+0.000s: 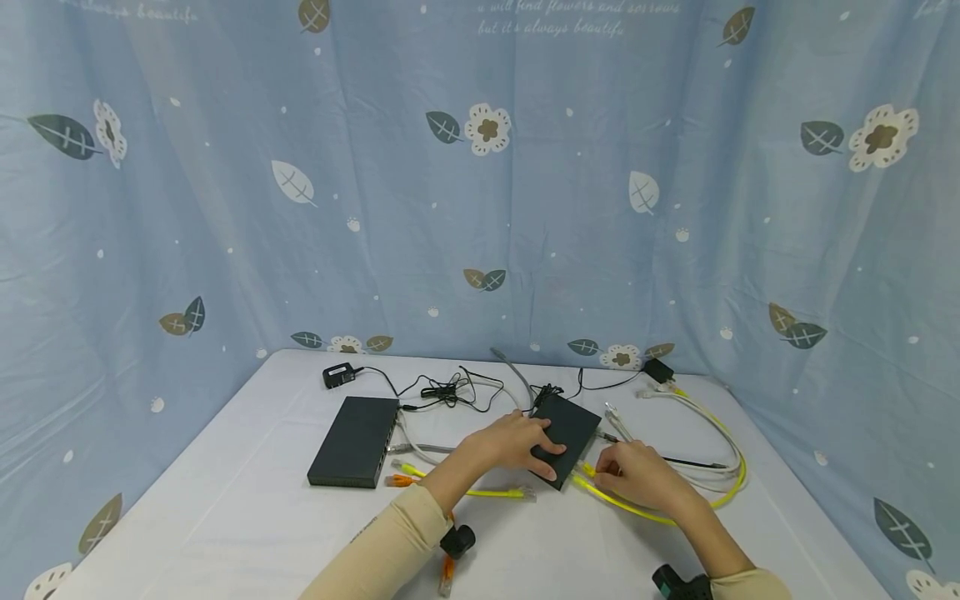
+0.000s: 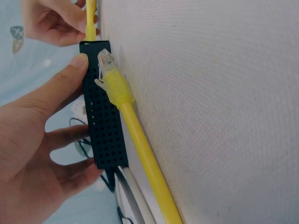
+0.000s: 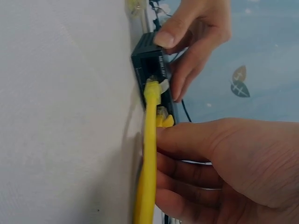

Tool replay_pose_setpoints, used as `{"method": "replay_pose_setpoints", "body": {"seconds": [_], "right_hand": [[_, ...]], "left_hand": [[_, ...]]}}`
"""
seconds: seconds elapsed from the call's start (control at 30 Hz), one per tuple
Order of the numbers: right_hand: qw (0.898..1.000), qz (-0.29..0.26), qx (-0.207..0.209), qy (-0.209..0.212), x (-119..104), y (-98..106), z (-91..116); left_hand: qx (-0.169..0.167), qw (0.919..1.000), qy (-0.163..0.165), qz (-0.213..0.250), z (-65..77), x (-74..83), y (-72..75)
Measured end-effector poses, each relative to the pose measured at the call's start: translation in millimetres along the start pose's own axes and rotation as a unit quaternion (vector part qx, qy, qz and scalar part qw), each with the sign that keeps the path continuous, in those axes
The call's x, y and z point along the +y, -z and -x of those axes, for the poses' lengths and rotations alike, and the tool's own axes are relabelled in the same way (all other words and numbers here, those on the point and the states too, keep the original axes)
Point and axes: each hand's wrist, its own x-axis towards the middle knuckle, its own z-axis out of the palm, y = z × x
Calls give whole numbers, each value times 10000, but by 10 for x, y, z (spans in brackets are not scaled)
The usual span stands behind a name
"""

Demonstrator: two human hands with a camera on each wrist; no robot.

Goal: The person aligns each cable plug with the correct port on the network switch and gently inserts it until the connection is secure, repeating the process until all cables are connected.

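A small black network switch (image 1: 564,440) lies at the right of the table's middle. My left hand (image 1: 517,443) presses on its top with spread fingers, the thumb near the perforated side (image 2: 105,112). On the other side, my right hand (image 1: 637,477) pinches a yellow network cable by its plug (image 3: 164,119) at the switch's port side. Whether that plug is fully seated cannot be told. Beside it, another yellow cable (image 3: 150,154) has its plug in a port of the same switch. A loose yellow cable end with a clear plug (image 2: 112,77) lies near the perforated side.
A larger black switch (image 1: 354,442) lies at left, with grey and white cables at its ports. Black power adapters (image 1: 339,375) and bundled cords (image 1: 446,392) lie at the back. An orange cable (image 1: 447,575) is in front. White cables (image 1: 697,396) curve at right.
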Motion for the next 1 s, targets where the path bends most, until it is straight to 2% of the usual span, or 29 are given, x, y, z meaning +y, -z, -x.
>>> {"method": "replay_pose_setpoints", "body": {"seconds": [0.47,1.0], "right_hand": [[9998,61,135,-117,-1,-61,-57],[9955,84,389,-859,-66,-37,-34]], "left_hand": [[-17,10000,10,-36,-21,-13,-21],[-17,10000,-51,-7,-33,-40,-41]]}}
